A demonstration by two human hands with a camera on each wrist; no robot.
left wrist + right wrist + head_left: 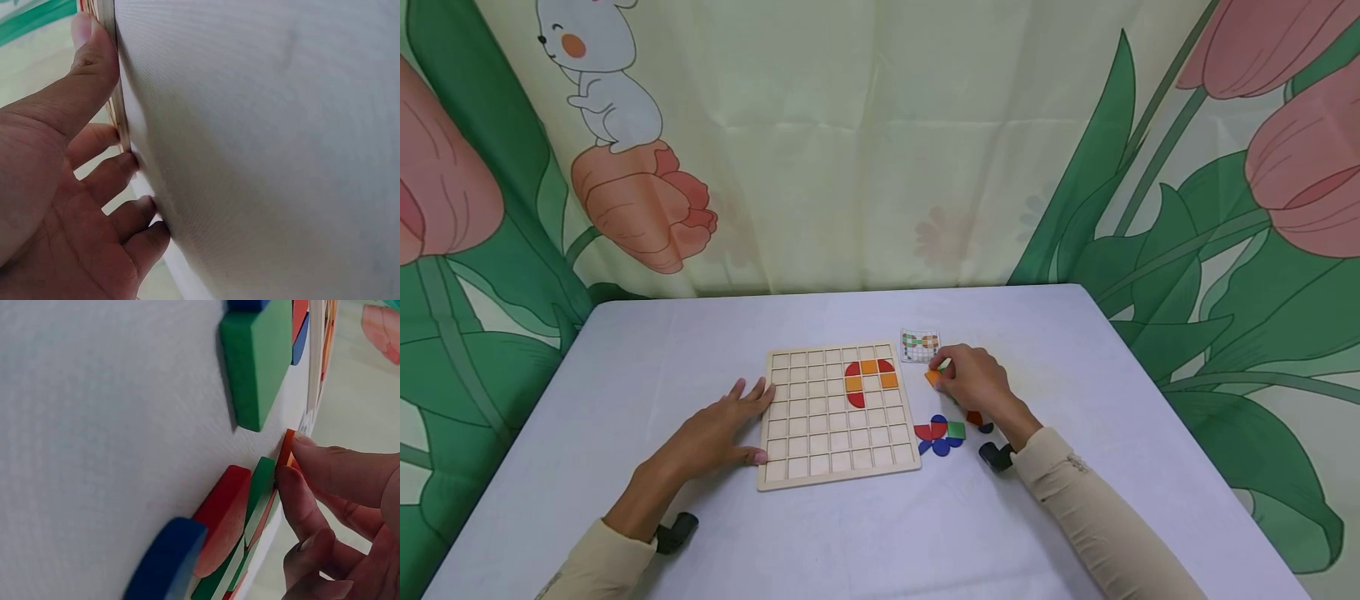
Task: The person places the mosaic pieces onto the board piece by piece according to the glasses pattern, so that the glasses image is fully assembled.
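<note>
A wooden grid board [808, 450] lies on the table, with red rounded pieces [856, 401] and orange square pieces [869, 367] set in its upper right cells. At the board's left edge rests my left hand [718, 429], its fingers spread and the thumb touching the rim [106, 25]. To the right of the board, my right hand [976, 379] pinches an orange block [285, 449] between thumb and finger. Loose green [256, 369], red [226, 509] and blue [169, 559] pieces lie near that hand; some are partly hidden under it in the head view.
A small printed pattern card [920, 345] lies by the board's upper right corner. Several loose coloured pieces [941, 447] sit beside the board's right edge. The white-covered table [850, 542] ends at a printed curtain [850, 167] behind.
</note>
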